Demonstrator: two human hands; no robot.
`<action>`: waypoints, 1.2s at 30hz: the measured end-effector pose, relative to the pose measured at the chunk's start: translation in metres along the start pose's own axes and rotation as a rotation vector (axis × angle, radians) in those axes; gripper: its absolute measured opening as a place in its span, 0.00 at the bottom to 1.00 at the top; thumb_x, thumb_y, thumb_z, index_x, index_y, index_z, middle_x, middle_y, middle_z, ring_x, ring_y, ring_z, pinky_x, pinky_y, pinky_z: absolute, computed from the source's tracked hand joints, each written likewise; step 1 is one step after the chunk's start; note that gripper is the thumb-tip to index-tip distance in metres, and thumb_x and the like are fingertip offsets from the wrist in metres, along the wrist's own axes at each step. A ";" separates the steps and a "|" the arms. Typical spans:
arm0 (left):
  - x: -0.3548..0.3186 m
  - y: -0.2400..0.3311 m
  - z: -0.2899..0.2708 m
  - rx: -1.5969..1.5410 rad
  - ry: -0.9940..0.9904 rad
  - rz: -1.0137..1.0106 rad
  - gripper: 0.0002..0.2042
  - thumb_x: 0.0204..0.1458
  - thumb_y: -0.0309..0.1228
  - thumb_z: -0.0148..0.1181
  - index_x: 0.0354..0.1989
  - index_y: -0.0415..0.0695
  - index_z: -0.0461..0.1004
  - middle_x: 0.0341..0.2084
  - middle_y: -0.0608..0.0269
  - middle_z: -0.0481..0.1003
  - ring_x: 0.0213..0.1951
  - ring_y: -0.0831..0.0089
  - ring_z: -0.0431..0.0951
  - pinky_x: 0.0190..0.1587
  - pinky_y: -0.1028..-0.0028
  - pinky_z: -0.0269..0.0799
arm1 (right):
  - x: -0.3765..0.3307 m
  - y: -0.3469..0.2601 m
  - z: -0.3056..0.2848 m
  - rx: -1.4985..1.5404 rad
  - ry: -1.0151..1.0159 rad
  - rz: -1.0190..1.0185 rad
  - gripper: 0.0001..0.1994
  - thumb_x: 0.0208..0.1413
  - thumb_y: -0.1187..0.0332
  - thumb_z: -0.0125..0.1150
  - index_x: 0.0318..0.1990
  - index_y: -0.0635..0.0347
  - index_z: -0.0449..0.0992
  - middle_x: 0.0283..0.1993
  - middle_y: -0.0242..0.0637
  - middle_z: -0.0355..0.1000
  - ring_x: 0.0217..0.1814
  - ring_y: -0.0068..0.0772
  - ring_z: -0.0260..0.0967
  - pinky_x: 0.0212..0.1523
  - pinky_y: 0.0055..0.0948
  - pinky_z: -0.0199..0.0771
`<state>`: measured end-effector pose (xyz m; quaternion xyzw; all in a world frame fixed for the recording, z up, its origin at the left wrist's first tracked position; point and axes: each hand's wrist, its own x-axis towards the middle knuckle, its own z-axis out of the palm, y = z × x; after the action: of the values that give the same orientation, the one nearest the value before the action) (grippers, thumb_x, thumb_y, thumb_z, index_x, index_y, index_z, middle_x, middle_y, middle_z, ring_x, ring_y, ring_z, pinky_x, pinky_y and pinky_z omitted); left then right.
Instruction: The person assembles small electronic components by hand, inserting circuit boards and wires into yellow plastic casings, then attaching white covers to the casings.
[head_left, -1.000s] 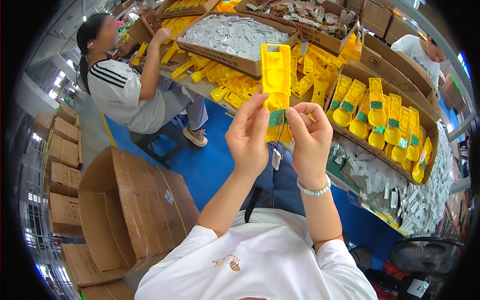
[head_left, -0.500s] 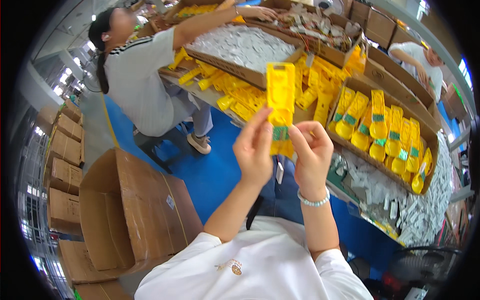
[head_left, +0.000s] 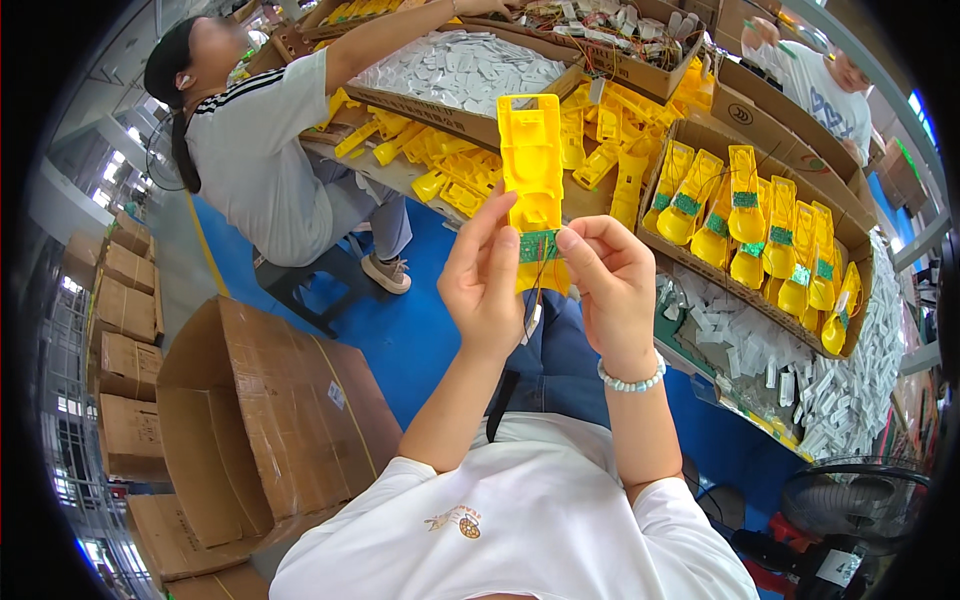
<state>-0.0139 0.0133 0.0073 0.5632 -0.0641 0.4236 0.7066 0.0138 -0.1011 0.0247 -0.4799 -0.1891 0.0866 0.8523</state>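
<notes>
1. Since the frame half a second ago, the view as a whole has shifted, and the yellow casing (head_left: 532, 165) with both hands sits a little higher and farther left in it. A co-worker's hand (head_left: 762, 33) at the upper right has come up.
2. Beyond the hands lies the cluttered surface (head_left: 590, 203), heaped with loose yellow parts (head_left: 440, 160).
3. On the right stands a carton (head_left: 855, 235) with a row of yellow pieces bearing green boards, well apart from the casing and on the right hand's side.
4. Held in the air in front of the body, the casing has its long axis running away from the person, almost straight, its far end leaning slightly left. Most of its length reaches past the fingertips; only the near end lies between the hands.
5. Left hand (head_left: 483, 285): gripping the casing's left edge, thumb beside the board, a finger farther up the side. Right hand (head_left: 612, 280): thumb against the right edge at board level, fingers curled. Both touch, so neither is nearer.
6. Across the casing's near part sits a green circuit board (head_left: 536, 247), crosswise to the long axis, between the two thumbs.
7. Thin wires (head_left: 543, 275) trail from it toward the body, a small white piece (head_left: 533, 322) hanging below.
</notes>
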 end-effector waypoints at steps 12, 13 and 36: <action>-0.003 0.001 0.005 -0.069 -0.010 -0.021 0.15 0.59 0.19 0.45 0.54 0.29 0.66 0.51 0.45 0.71 0.50 0.67 0.75 0.53 0.73 0.69 | -0.002 0.002 -0.003 0.030 0.007 -0.018 0.06 0.57 0.75 0.60 0.39 0.69 0.72 0.32 0.33 0.76 0.34 0.14 0.71 0.35 0.14 0.70; -0.003 0.001 0.005 -0.064 -0.017 -0.017 0.15 0.59 0.20 0.45 0.54 0.29 0.66 0.51 0.45 0.71 0.50 0.67 0.75 0.53 0.73 0.69 | -0.002 0.003 -0.004 0.030 0.008 -0.017 0.06 0.57 0.75 0.60 0.39 0.69 0.72 0.32 0.33 0.76 0.34 0.14 0.71 0.35 0.14 0.70; -0.024 -0.023 0.020 -0.178 -0.067 -0.205 0.16 0.61 0.21 0.41 0.57 0.31 0.61 0.50 0.36 0.70 0.50 0.50 0.75 0.54 0.59 0.72 | -0.012 0.013 -0.026 0.012 0.172 -0.041 0.06 0.54 0.77 0.63 0.37 0.67 0.73 0.29 0.31 0.75 0.30 0.13 0.68 0.29 0.14 0.66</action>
<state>-0.0057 -0.0162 -0.0164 0.5156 -0.0670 0.3228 0.7909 0.0134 -0.1185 -0.0019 -0.4766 -0.1242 0.0287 0.8698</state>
